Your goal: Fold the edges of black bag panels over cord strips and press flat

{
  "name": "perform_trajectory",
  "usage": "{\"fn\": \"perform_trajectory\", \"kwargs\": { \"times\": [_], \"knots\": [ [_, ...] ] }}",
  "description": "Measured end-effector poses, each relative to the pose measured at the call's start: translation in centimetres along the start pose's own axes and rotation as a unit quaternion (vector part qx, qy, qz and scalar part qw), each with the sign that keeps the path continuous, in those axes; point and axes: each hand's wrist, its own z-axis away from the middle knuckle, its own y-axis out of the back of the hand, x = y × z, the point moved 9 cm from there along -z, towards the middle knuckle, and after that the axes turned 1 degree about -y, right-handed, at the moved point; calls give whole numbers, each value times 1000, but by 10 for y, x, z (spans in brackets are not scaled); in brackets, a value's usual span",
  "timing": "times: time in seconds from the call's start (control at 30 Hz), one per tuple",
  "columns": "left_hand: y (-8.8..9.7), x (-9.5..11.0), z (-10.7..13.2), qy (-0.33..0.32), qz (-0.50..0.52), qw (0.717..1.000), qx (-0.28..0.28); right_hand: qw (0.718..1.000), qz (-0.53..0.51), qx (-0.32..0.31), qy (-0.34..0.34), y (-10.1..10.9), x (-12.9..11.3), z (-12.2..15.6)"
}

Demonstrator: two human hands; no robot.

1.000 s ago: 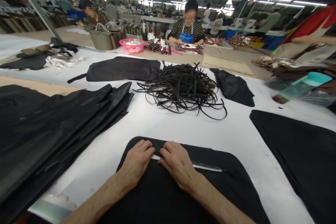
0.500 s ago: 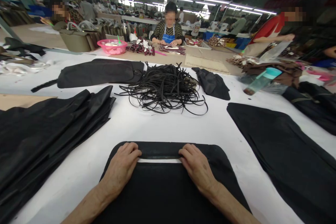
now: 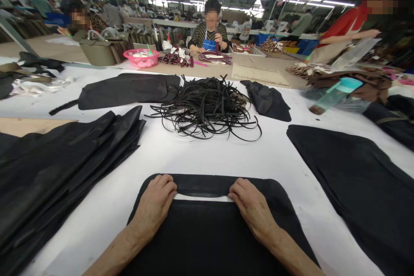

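In front of me a black fabric panel [image 3: 207,237] with rounded far corners lies on the white table. Near its far end runs a band of the same black material [image 3: 202,184], with a narrow white gap below it. My left hand [image 3: 157,202] is closed on the left part of this band, fingertips curled over its near edge. On the right part, my right hand [image 3: 250,205] pinches the band the same way. Between the two hands the band's lower edge sags slightly. Both thumbs are partly hidden.
A heap of thin black strips [image 3: 207,108] lies beyond the panel. Black sheets [image 3: 64,168] spread at left, another black panel [image 3: 349,168] at right. A teal-lidded bottle [image 3: 336,95] lies tilted. Across the table a co-worker [image 3: 210,30] sits by dark red pieces.
My hands have moved slightly apart along the band, and its near edge now bows instead of lying straight. The view has shifted a little left. The co-worker opposite has raised one hand with a dark red piece.
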Motion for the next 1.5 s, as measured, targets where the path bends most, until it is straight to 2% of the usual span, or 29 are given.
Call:
{"fn": "perform_trajectory", "kwargs": {
  "times": [0.23,0.5,0.77,0.87,0.97,1.07,1.13,1.33,1.5],
  "knots": [
    [0,2,-1,59,-68,996,10,996,83,3,-15,-4,-3,-1],
    [5,3,-7,111,-121,986,18,985,119,-79,-101,-3,0,-13],
    [6,7,-8,119,-170,978,32,976,120,-127,-132,-2,2,-18],
    [-1,18,-9,71,-203,976,29,973,119,-137,-140,2,1,-21],
    [-18,39,-10,-70,-226,971,-16,972,118,-142,-147,4,2,-24],
    [-30,57,-3,-211,-274,937,-46,972,114,-142,-151,6,3,-25],
    [-30,63,0,-259,-300,917,-48,972,111,-139,-152,7,4,-25],
    [-29,66,0,-275,-297,912,-62,972,103,-140,-157,9,5,-24],
    [-32,57,4,-260,-294,917,-75,974,94,-137,-155,9,6,-22]
  ]
}}
